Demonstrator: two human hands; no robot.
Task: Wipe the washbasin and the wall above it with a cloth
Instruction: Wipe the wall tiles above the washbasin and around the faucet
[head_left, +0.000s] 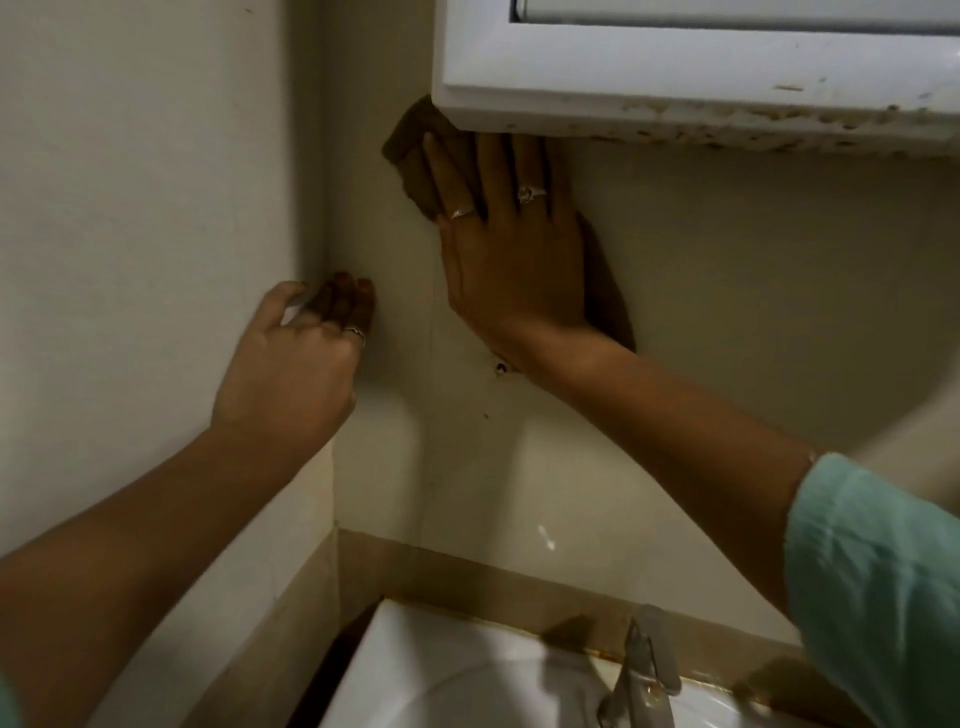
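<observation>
My right hand (511, 244) lies flat with straight fingers on a brown cloth (410, 156), pressing it against the beige wall (727, 291) just under the white cabinet. The cloth shows past my fingers at the upper left and again behind my wrist. My left hand (296, 364) rests against the protruding wall corner at the left, thumb on the side face and fingers bent round onto the recessed face. The white washbasin (441, 670) sits at the bottom of the view, well below both hands, with a metal tap (641, 675) on its back rim.
A white cabinet (701, 67) with a stained lower edge overhangs the wall right above my right hand. A small dark hole or fixing (501, 368) marks the wall under my right wrist. A tan tile band (467, 577) runs behind the basin.
</observation>
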